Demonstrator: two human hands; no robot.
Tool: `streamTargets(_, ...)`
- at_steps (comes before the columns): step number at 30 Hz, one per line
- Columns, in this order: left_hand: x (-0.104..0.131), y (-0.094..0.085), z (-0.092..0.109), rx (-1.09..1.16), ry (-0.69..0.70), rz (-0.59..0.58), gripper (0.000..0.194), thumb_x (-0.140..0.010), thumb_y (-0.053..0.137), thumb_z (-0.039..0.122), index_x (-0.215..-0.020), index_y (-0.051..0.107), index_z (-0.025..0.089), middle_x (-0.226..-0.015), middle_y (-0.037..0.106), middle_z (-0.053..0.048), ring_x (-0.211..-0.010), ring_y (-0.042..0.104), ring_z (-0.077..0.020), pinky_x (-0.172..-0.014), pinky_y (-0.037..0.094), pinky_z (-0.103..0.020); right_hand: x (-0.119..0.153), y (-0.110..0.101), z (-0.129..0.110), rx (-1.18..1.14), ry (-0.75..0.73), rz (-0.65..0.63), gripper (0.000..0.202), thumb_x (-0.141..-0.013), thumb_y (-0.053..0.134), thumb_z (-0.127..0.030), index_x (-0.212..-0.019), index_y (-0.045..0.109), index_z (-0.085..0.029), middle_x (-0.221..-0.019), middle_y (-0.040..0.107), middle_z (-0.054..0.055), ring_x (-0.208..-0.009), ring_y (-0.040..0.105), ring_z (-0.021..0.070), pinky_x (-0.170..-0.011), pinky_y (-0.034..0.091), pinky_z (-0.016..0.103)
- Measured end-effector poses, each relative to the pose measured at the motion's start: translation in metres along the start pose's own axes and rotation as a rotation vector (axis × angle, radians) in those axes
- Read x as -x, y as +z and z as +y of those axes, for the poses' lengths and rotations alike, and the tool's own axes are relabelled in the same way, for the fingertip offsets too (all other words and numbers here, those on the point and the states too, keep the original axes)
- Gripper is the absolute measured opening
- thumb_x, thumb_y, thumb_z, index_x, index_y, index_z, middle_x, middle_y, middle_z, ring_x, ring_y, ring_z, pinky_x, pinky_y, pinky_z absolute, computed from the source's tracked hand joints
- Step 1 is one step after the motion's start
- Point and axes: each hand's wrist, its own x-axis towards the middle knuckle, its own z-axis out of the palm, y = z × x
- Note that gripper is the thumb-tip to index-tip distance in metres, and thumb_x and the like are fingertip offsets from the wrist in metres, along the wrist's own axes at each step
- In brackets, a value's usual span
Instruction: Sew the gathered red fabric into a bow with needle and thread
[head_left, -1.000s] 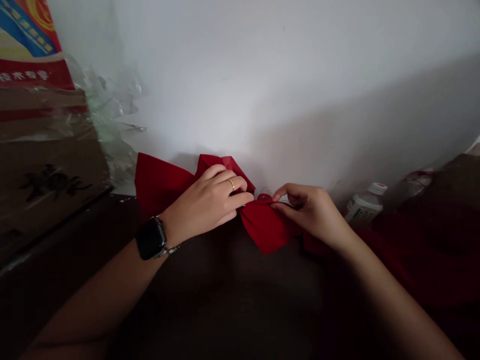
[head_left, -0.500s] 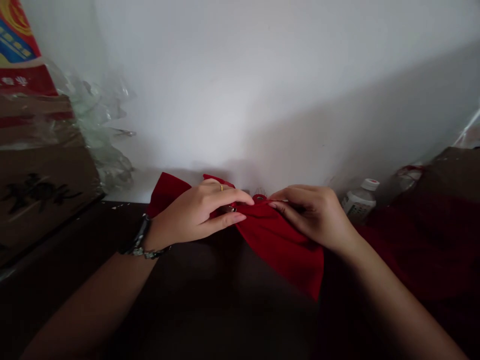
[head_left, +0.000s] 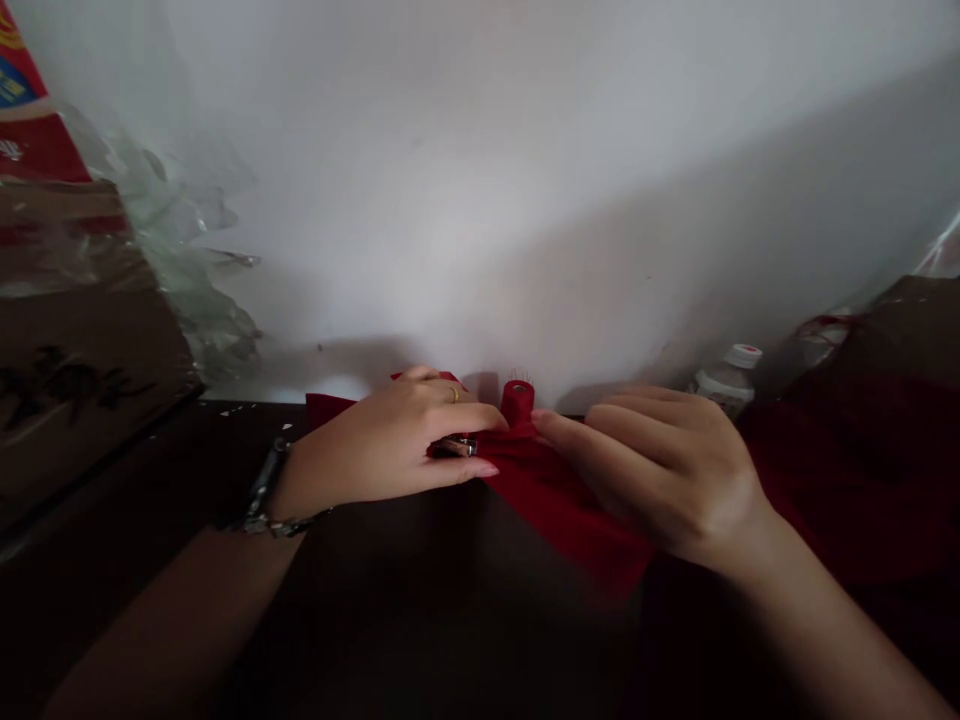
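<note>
A red fabric bow point(head_left: 559, 500) spreads out between my hands, over the dark tabletop. My left hand point(head_left: 397, 435) is closed on its gathered middle, thumb below and fingers above. Between that thumb and forefinger shows a small metal clip point(head_left: 470, 447). My right hand point(head_left: 660, 460) is at the bow's right wing, fingers curled and forefinger tip near the gathered middle. Whatever it pinches is hidden or too small to name. Just behind the fingertips stands a spool of red thread point(head_left: 517, 402), with several thin pins sticking up from its top.
A white wall point(head_left: 480, 200) rises behind the dark table point(head_left: 390, 620). At the left stands a cardboard box point(head_left: 82, 330) with clear plastic wrap point(head_left: 202, 270) beside it. A white-capped bottle point(head_left: 726, 380) and a heap of dark red fabric point(head_left: 855, 480) are at the right.
My right hand has drawn back toward me and to the right, its fingers more curled. My left hand has lowered slightly with the bow, and more of the thread spool shows.
</note>
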Motion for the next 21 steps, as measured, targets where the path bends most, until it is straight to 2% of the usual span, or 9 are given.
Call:
streamTargets(3, 0.000, -0.004, -0.001, 0.211, 0.053, -0.070, 0.028, -0.094, 0.047, 0.039, -0.109, 0.061, 0.021, -0.101, 0.070, -0.004, -0.095, 0.062, -0.0190, -0.094, 0.042, -0.033, 0.003, -0.001, 0.002, -0.052, 0.118, 0.048, 0.012, -0.088, 0.057, -0.013, -0.095, 0.064, -0.020, -0.060, 0.062, -0.001, -0.051, 0.053, 0.0125, -0.048, 0.041, 0.028)
streamTargets(7, 0.003, -0.008, -0.006, 0.558, -0.023, -0.038, 0.039, -0.100, 0.027, 0.037, -0.107, 0.061, 0.019, -0.102, 0.069, -0.006, -0.091, 0.064, -0.0181, -0.082, 0.050, -0.026, 0.002, -0.006, 0.002, -0.185, 0.286, 0.119, 0.007, -0.086, 0.063, -0.017, -0.088, 0.066, -0.023, -0.070, 0.070, 0.000, -0.051, 0.059, 0.0114, -0.047, 0.046, 0.026)
streamTargets(11, 0.003, -0.006, -0.015, 0.649, -0.029, -0.118, 0.053, -0.093, 0.033, 0.060, -0.105, 0.062, 0.018, -0.091, 0.069, -0.007, -0.081, 0.064, -0.0198, -0.070, 0.051, -0.026, -0.002, -0.009, -0.001, -0.271, 0.335, 0.118, 0.006, -0.084, 0.065, -0.017, -0.085, 0.066, -0.023, -0.073, 0.073, 0.000, -0.053, 0.062, 0.0116, -0.049, 0.048, 0.025)
streamTargets(13, 0.001, -0.005, -0.019, 0.660, -0.011, -0.162, 0.061, -0.087, 0.034, 0.069, -0.101, 0.063, 0.017, -0.085, 0.067, -0.007, -0.075, 0.062, -0.0196, -0.066, 0.051, -0.027, -0.004, -0.009, -0.003, -0.332, 0.368, 0.088, 0.005, -0.084, 0.065, -0.016, -0.083, 0.066, -0.022, -0.070, 0.072, 0.000, -0.053, 0.062, 0.0104, -0.049, 0.048, 0.022)
streamTargets(15, 0.000, -0.003, -0.020, 0.678, 0.032, -0.208, 0.060, -0.086, 0.037, 0.070, -0.097, 0.063, 0.018, -0.083, 0.066, -0.006, -0.073, 0.060, -0.0184, -0.066, 0.050, -0.027, -0.006, -0.010, -0.005, -0.412, 0.435, 0.029, 0.007, -0.085, 0.063, -0.017, -0.080, 0.066, -0.020, -0.067, 0.070, 0.000, -0.052, 0.061, 0.0101, -0.048, 0.047, 0.021)
streamTargets(18, -0.004, -0.001, -0.018, 0.676, 0.106, -0.244, 0.043, -0.089, 0.046, 0.058, -0.095, 0.062, 0.020, -0.088, 0.065, -0.005, -0.076, 0.060, -0.0164, -0.071, 0.049, -0.025, -0.009, -0.009, -0.005, -0.574, 0.599, -0.083, 0.012, -0.085, 0.062, -0.021, -0.074, 0.067, -0.019, -0.062, 0.066, 0.000, -0.051, 0.059, 0.0105, -0.047, 0.044, 0.021)
streamTargets(21, -0.008, 0.001, -0.015, 0.603, 0.167, -0.214, 0.028, -0.088, 0.056, 0.045, -0.092, 0.063, 0.019, -0.094, 0.064, -0.006, -0.083, 0.059, -0.0164, -0.079, 0.048, -0.025, -0.010, -0.009, -0.001, -0.882, 0.800, -0.253, 0.018, -0.084, 0.064, -0.028, -0.069, 0.066, -0.017, -0.056, 0.061, -0.001, -0.046, 0.052, 0.0094, -0.042, 0.038, 0.019)
